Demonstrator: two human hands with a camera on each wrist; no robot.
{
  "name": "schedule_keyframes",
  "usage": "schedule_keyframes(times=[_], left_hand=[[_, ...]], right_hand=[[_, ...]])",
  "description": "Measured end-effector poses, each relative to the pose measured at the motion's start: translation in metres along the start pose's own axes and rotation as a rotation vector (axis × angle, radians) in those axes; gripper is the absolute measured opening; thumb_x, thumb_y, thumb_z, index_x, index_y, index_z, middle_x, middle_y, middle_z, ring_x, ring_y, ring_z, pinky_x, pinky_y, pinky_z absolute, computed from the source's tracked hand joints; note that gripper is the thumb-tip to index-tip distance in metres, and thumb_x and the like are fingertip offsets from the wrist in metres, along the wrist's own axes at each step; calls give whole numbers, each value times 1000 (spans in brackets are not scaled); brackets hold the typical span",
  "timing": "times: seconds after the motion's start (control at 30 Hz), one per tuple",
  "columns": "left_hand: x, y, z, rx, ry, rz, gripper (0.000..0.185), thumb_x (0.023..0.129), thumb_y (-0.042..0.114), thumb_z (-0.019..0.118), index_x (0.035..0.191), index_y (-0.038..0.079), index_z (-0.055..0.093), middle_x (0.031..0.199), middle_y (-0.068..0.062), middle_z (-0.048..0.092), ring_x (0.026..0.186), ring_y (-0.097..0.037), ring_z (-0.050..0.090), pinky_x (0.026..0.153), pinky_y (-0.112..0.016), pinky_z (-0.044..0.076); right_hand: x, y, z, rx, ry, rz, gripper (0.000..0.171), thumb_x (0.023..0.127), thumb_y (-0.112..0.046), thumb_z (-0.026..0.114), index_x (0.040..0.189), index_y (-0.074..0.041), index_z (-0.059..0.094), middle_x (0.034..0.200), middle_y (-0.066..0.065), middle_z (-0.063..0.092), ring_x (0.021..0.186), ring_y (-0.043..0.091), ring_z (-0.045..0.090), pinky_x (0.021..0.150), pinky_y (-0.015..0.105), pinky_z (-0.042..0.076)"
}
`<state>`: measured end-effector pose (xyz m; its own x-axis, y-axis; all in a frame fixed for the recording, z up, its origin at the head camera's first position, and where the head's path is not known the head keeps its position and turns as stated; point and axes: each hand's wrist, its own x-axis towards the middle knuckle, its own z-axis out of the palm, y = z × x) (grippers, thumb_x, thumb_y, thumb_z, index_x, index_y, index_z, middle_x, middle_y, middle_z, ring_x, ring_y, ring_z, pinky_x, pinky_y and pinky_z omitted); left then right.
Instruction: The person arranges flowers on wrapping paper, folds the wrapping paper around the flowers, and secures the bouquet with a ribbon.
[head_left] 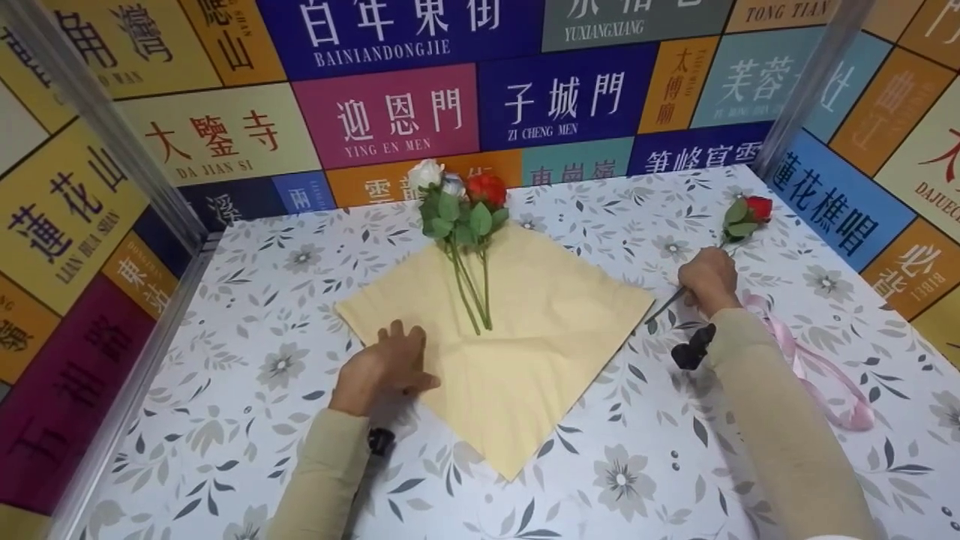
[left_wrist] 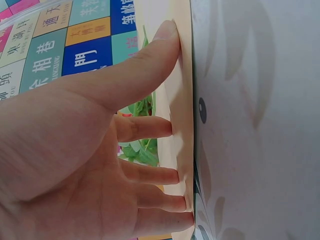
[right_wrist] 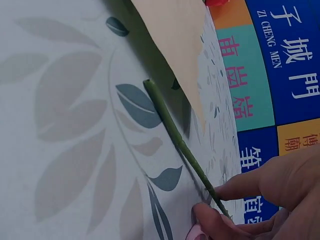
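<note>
With twelve o'clock pointing away from the person, a wall of coloured name signs (head_left: 67, 202) rises on the left, at ten o'clock from the left hand (head_left: 386, 364). That hand has its fingers spread, their tips touching the cream sheet (head_left: 517, 390) along its lower-left edge; it grips nothing. The sheet lies cornerwise on the flower-patterned table (head_left: 247, 322), reaching out to three o'clock of this hand.

At one o'clock from the left hand, and about ten from the right, the white rose (head_left: 426, 174), a pale bloom (head_left: 453, 186) and a red rose (head_left: 486, 191) lie with their heads past the sheet's far edge, stems running down to its middle.

Farther right, the right hand (head_left: 709, 279) pinches the stem of a single red rose (head_left: 759, 208) between thumb and fingers. Its head points to one o'clock; the cut end points to eight, near the sheet's right corner. A pink ribbon (head_left: 787, 339) curls on the table at four o'clock from this hand, partly behind the sleeve.
</note>
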<state>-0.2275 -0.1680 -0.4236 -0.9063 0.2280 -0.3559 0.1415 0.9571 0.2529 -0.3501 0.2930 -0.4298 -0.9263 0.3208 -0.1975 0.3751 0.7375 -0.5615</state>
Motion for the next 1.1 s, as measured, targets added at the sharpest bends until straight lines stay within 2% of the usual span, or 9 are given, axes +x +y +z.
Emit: schedule_keyframes(times=[0.1, 0.2, 0.27, 0.33, 0.5, 0.67, 0.8, 0.9, 1.1], left_hand=[[0, 0, 0, 3, 4, 6, 51, 87, 39, 77, 110, 4, 49, 121, -26, 45, 104, -40, 50, 83, -52, 53], [0, 0, 0, 4, 4, 20, 50, 87, 40, 76, 107, 3, 48, 118, -26, 46, 107, -43, 52, 83, -51, 52], [0, 0, 0, 5, 2, 29, 50, 87, 41, 75, 105, 3, 47, 114, -25, 46, 106, -43, 53, 82, -50, 52], [0, 0, 0, 8, 0, 33, 50, 88, 41, 75, 104, 4, 47, 112, -24, 46, 105, -43, 53, 80, -49, 52], [2, -1, 1, 15, 3, 34, 49, 87, 41, 75, 104, 4, 48, 113, -24, 46, 105, -42, 53, 78, -47, 52], [3, -3, 2, 44, -6, 39, 49, 89, 43, 73, 103, 5, 47, 109, -22, 45, 98, -37, 51, 76, -44, 49], [1, -4, 1, 69, -6, 47, 50, 89, 45, 73, 102, 4, 47, 105, -21, 46, 92, -34, 50, 73, -43, 47], [1, -4, 1, 85, -4, 42, 52, 89, 46, 72, 105, 3, 47, 107, -23, 47, 94, -36, 52, 73, -43, 48], [2, -2, 1, 49, -3, 30, 52, 88, 44, 74, 108, 3, 49, 113, -24, 47, 100, -38, 52, 81, -49, 52]], right_hand=[[0, -1, -2, -6, 12, 2, 18, 90, -5, 48, 95, 9, 58, 65, 10, 55, 55, 19, 60, 55, 30, 49], [-2, -1, -6, -19, 36, 4, 28, 89, -6, 49, 105, 16, 58, 94, 27, 63, 86, 34, 64, 80, 41, 56], [-3, -1, -9, -16, 51, 7, 35, 89, -7, 49, 112, 18, 57, 114, 35, 58, 102, 40, 57, 97, 47, 51], [-3, -2, -12, 8, 56, 9, 37, 88, -7, 48, 114, 18, 55, 122, 37, 55, 110, 43, 54, 104, 49, 46], [1, -5, -18, 68, 74, -4, 19, 86, -6, 50, 97, 8, 55, 103, 26, 56, 94, 38, 56, 82, 40, 50], [5, -15, -18, 153, 77, -13, 6, 88, -4, 50, 89, 1, 53, 88, 14, 54, 57, 16, 63, 57, 28, 54], [2, -29, -11, 239, 62, -30, 33, 90, -3, 46, 118, 9, 59, 104, 23, 58, 43, 8, 61, 56, 33, 60], [-1, -42, -4, 258, 45, -54, 51, 91, -2, 46, 141, 8, 48, 121, 32, 58, 45, 7, 61, 57, 32, 60], [-7, -65, 6, 242, 40, -99, 52, 90, 0, 50, 141, 5, 50, 126, 32, 59, 43, 6, 59, 51, 28, 57]])
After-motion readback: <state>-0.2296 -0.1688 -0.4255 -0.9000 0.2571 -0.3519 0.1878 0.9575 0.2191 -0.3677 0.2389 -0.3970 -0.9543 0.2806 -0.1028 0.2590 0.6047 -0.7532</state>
